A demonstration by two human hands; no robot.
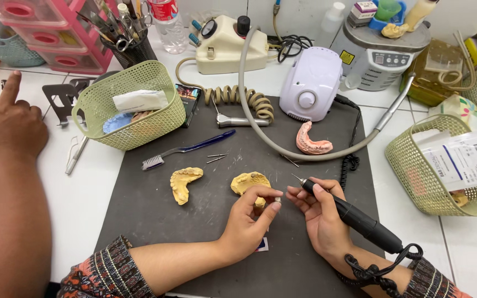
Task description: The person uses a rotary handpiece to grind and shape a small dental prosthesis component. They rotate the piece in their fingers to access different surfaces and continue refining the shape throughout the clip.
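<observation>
Holding items over a dark grey work mat (194, 221) on a white tiled tabletop (78, 198).

Left hand (249, 218): grip pinched, thumb and forefinger closed on a small pale piece (276, 200), too small to identify; the hand partly covers a yellow dental cast (248, 181) lying on the mat.
Right hand (318, 212): grip clenched round a black rotary handpiece (354, 218), its thin bur pointing up-left, its coiled cord cut off at the lower edge.
Second yellow dental cast (185, 184): on the mat, left of the first, apart from both hands.
Pink denture base (313, 142): farther back on the mat.
Blue toothbrush (186, 149): near the mat's far-left corner.
White micromotor control unit (311, 83): at the mat's far edge.
Green basket (128, 105), left; contents partly hidden.
Second green basket (415, 171), right, cut off by the frame.
Another person's forearm and hand (12, 129): far left, forefinger pointing away.
</observation>
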